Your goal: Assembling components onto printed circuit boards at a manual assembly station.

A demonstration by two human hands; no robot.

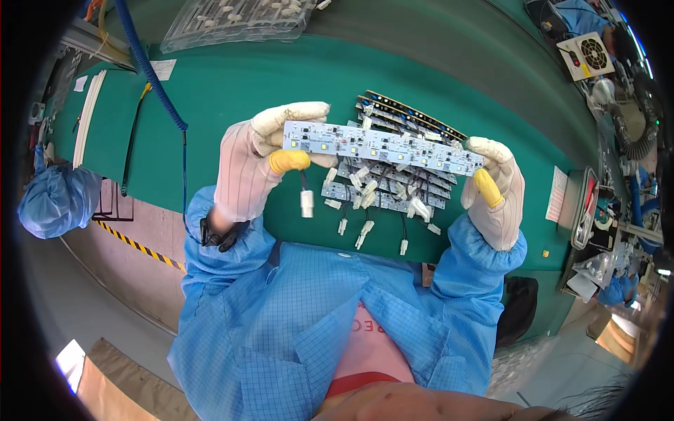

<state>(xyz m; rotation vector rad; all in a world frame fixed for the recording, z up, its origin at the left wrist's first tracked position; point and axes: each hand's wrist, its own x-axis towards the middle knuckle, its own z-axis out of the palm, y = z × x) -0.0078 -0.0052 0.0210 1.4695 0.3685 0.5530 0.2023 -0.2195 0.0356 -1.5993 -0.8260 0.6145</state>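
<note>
A long white LED circuit board (pixel 382 147) is held up level by its two ends. My left hand (pixel 270 151), in a white striped glove with a yellow thumb cover, grips the left end. Gloved the same way, my right hand (pixel 495 179) pinches the right end. From the board's left end a short dark cable hangs down to a white plug connector (pixel 307 203). Behind and below the held board lies a pile of similar LED boards (pixel 382 200), with several white connectors on leads. The held board hides part of this pile.
The green mat (pixel 232 77) covers the bench. A clear plastic tray (pixel 235 24) with white parts stands at the back. A coiled blue cord (pixel 151 70) hangs at left. On the right are a printed sheet (pixel 557 193) and a metal-rimmed bin (pixel 581 203). Another person (pixel 60 200) is at far left.
</note>
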